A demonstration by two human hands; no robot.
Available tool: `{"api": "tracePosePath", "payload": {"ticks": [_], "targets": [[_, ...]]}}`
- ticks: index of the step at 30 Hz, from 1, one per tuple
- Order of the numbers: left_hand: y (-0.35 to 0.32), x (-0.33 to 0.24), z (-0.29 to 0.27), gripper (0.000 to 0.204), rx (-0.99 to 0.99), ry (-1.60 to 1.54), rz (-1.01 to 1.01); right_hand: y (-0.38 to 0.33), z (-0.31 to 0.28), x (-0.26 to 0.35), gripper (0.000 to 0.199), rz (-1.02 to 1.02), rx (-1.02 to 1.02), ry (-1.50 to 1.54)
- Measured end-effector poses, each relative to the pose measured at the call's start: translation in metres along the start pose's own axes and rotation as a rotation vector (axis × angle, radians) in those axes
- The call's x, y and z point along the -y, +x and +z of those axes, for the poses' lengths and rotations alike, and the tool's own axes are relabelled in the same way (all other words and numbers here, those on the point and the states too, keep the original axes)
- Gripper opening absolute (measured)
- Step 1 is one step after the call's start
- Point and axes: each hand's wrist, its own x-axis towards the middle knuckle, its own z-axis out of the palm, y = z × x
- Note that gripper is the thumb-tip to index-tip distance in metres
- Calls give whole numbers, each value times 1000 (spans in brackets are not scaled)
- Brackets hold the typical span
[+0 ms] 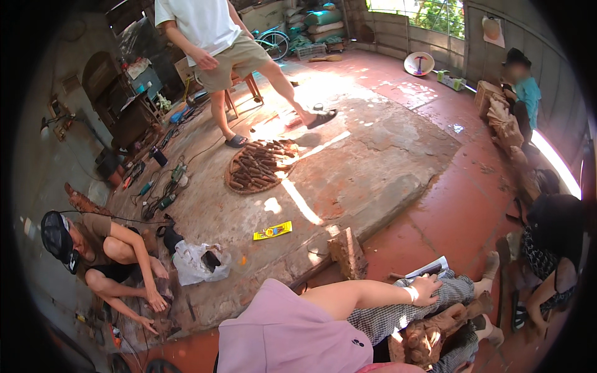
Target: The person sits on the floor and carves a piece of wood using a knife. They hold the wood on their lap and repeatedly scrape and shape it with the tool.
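Observation:
My left hand [426, 290] rests on the knee of my checked trousers [388, 314], fingers laid over the cloth with nothing seen in them. Just beyond it lies a white sheet [428, 267], with a dark slender object on it that I cannot make out. Between my legs sits a brown carved piece of wood [426, 342], its lower part hidden. My right hand does not show; only a bit of pink sleeve appears at the lower edge.
A wooden block [348, 253] stands by the slab's edge. Farther off are a yellow packet [272, 230], a plastic bag [198, 262], a round tray of wooden-handled tools [261, 165] and corded power tools [166, 200]. One person stands, one squats left, two sit right.

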Motion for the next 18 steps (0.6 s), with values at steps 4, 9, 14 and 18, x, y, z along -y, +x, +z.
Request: {"api": "tracePosePath", "payload": {"ticks": [4, 9, 14, 18], "targets": [[4, -3, 1, 48, -24, 22, 21, 2, -8, -20, 43, 18, -33, 20], [1, -3, 1, 45, -31, 50, 20, 6, -14, -40, 44, 8, -47, 67], [-1, -2, -1, 48, -10, 21, 13, -1, -12, -47, 45, -12, -56, 206], [-3, -7, -3, 53, -22, -4, 118, -45, -8, -64, 46, -79, -104, 533]]}}
